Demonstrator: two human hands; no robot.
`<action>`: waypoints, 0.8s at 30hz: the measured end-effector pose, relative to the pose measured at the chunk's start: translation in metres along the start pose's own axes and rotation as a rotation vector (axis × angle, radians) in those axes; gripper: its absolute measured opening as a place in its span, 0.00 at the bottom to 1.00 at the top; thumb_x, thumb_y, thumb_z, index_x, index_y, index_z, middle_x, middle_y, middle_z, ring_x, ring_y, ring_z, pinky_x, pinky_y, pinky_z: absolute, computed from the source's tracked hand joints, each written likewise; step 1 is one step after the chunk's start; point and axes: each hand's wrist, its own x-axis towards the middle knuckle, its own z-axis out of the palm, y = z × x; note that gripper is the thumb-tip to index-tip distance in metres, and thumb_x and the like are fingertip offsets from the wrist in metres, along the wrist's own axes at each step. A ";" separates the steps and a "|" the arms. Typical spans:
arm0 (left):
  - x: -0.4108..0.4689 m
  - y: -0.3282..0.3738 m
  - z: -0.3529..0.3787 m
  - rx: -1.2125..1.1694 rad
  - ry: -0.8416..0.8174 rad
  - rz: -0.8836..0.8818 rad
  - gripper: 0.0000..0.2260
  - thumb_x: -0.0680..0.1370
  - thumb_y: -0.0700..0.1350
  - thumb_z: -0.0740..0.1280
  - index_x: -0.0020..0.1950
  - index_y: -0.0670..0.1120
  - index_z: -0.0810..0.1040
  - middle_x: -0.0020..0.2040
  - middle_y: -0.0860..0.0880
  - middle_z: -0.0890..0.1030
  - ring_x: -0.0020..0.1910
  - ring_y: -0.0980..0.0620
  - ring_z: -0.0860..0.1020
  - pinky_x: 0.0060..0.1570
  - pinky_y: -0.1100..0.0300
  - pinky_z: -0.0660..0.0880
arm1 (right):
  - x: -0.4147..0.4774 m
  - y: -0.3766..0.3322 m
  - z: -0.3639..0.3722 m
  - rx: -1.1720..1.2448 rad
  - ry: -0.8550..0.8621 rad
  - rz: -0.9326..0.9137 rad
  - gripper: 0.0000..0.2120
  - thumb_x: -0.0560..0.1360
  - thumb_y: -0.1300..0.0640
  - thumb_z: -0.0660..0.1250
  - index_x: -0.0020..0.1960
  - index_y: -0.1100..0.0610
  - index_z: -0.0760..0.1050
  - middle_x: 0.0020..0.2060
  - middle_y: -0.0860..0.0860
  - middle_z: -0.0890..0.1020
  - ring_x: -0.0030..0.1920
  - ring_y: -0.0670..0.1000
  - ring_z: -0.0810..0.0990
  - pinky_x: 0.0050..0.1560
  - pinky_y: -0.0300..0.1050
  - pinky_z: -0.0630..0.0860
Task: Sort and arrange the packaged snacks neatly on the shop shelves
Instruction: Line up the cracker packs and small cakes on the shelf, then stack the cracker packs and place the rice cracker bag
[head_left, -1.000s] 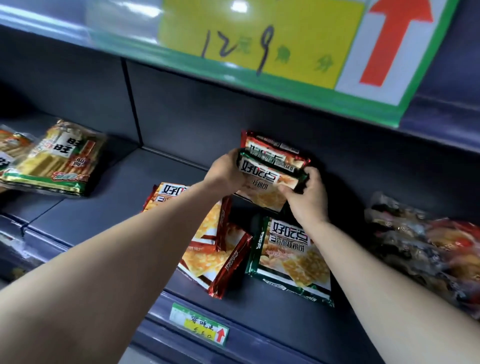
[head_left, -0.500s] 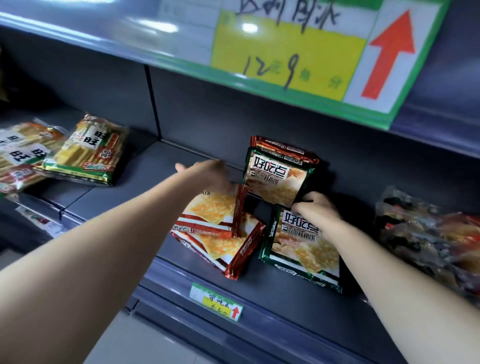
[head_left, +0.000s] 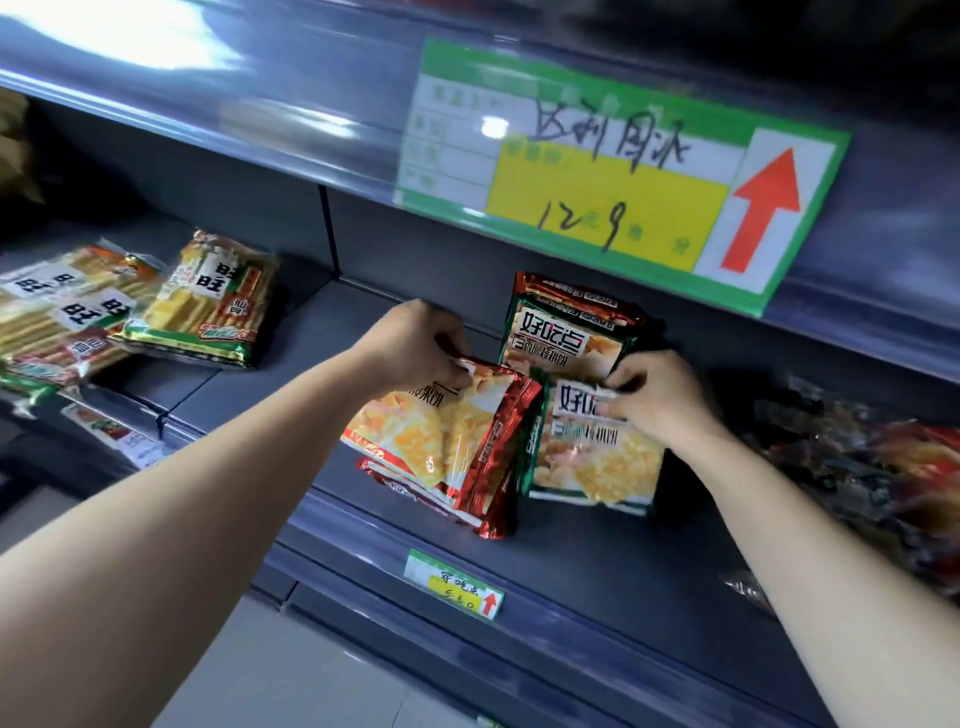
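Note:
On the dark grey shelf (head_left: 597, 566), my left hand (head_left: 410, 345) pinches the top edge of a red-edged biscuit pack (head_left: 441, 431) and tilts it up; a second red pack (head_left: 415, 493) lies under it. My right hand (head_left: 660, 395) grips the top edge of a green-edged biscuit pack (head_left: 592, 462) beside the red one. Behind them, a green pack (head_left: 563, 343) leans upright against the back wall with a red pack (head_left: 571, 293) behind it.
Yellow snack bags (head_left: 208, 306) lie in the left shelf bay, more (head_left: 57, 322) at the far left. Dark wrapped packs (head_left: 872, 467) sit at the right. A price tag (head_left: 457, 587) marks the shelf's front rail; a large price sign (head_left: 613, 197) hangs on the overhead shelf.
I let go of the two packs now leaning at the back wall. My left hand came down and lifted the red pack's top edge; my right hand took the front green pack's top edge.

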 end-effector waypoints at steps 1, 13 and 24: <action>-0.002 0.001 -0.005 -0.045 -0.014 0.023 0.10 0.66 0.40 0.78 0.44 0.43 0.81 0.39 0.49 0.81 0.42 0.50 0.78 0.40 0.59 0.71 | 0.000 -0.006 -0.002 -0.012 0.086 -0.036 0.11 0.72 0.60 0.72 0.54 0.59 0.79 0.50 0.52 0.79 0.49 0.53 0.76 0.35 0.38 0.64; -0.006 0.016 -0.003 -0.153 0.049 0.204 0.11 0.66 0.41 0.79 0.40 0.48 0.78 0.41 0.52 0.76 0.40 0.52 0.75 0.36 0.66 0.69 | 0.013 -0.017 0.021 -0.307 0.402 -0.397 0.08 0.69 0.64 0.72 0.48 0.58 0.78 0.48 0.58 0.80 0.48 0.62 0.78 0.43 0.48 0.73; 0.007 0.046 0.049 -0.019 0.330 0.262 0.10 0.66 0.44 0.76 0.46 0.47 0.82 0.54 0.47 0.78 0.59 0.43 0.70 0.53 0.46 0.73 | -0.012 -0.021 0.007 0.274 0.104 -0.303 0.20 0.66 0.42 0.74 0.52 0.52 0.80 0.48 0.47 0.83 0.51 0.48 0.80 0.57 0.47 0.75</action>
